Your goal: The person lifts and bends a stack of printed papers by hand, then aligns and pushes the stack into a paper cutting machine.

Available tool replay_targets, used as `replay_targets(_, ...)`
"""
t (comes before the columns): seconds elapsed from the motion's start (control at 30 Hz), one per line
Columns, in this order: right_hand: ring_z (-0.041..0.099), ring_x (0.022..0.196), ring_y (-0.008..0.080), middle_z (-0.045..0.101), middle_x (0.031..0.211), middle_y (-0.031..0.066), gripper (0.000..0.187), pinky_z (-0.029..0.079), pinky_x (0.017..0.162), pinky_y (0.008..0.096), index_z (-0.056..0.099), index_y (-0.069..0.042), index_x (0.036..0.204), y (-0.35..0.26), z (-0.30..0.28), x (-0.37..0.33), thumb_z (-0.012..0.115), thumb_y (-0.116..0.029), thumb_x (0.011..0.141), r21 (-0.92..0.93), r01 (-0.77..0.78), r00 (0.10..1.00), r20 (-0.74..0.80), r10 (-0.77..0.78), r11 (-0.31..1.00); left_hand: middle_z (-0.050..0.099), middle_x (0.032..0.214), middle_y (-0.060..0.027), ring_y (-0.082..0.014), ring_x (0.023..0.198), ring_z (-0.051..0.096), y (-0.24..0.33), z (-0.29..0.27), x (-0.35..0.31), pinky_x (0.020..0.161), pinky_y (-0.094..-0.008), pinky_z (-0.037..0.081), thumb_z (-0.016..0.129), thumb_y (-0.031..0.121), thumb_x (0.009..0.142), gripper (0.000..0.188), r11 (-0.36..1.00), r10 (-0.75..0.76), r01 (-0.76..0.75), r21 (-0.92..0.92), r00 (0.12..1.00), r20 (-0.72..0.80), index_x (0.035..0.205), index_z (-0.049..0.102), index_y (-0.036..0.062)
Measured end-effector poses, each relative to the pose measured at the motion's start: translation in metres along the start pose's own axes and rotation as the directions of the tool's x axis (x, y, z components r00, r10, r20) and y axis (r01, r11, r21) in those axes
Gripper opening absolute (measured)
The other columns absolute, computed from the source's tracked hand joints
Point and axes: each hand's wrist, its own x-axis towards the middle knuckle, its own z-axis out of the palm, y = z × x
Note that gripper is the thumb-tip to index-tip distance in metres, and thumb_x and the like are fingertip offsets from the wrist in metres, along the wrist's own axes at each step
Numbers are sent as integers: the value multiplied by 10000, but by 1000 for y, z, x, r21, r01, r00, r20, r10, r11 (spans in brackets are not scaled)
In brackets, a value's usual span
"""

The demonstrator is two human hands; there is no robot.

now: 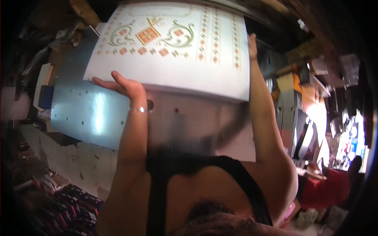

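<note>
A large white stack of printed sheets point(165, 72) spans the upper middle, with orange and olive-gold ornaments on its top face. My left hand point(128, 84) holds its near left edge, the thumb raised and a finger stretched along the side. A pale bracelet circles that wrist. At the stack's right edge is my right hand point(252, 46), its fingers mostly hidden against the side. Beneath the paper lies a smooth metal table point(78, 106) with small dark holes, reflecting light on its left part.
Dark machinery frames the far edge. To the left stand a white and blue box-like piece point(45, 96) and a pale panelled front point(78, 157). Dark printed boxes point(73, 208) are stacked at lower left. On the right are grey stacks point(289, 110), cartons and a red cloth point(327, 188).
</note>
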Motion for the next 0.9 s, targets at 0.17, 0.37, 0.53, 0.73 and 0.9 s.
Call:
replay_targets(0.17,488,1258,265,524,1358,175,750,386,1054,380,395,-10,1415,7,68,10,366,-615,972,-658,-125,560,-664,-495,742,-13,1560,-287,-380,1450,118,0,-18,14,1169,-462,147,534,413,922,947,989,-4,6,148,1000,-13,1499,-54,-54)
replay_targets(0.37,435,666,152,530,807,80,462,378,616,283,542,-5,1003,-33,219,-61,456,-458,978,-997,56,616,79,-784,-57,-71,1621,-126,-253,1486,-123,82,-49,16,1141,-486,-145,485,600,885,1011,669,-618,721,-177,673,407,1534,-27,19)
replay_targets(0.53,455,504,198,495,637,53,459,344,458,328,543,-56,725,63,293,-62,709,-477,805,-876,483,859,478,-184,-21,-90,1619,-121,-241,1477,-167,81,-61,29,1123,-514,-177,446,592,903,989,531,-660,832,-161,525,537,1530,-50,11)
replay_targets(0.73,556,575,249,522,653,45,336,427,490,371,534,-113,690,165,326,-61,720,-376,786,-785,582,682,614,397,213,-176,1605,-131,-240,1461,-231,92,-60,26,1122,-505,-185,450,612,878,1078,502,-644,838,-215,528,554,1482,-171,-29)
replay_targets(0.9,594,628,241,578,702,42,190,467,524,373,606,-143,755,185,254,-2,727,-289,772,-650,710,486,730,481,270,-194,1595,-150,-258,1472,-194,85,-66,26,1140,-480,-157,448,634,865,1102,444,-646,863,-240,494,582,1476,-174,-40)
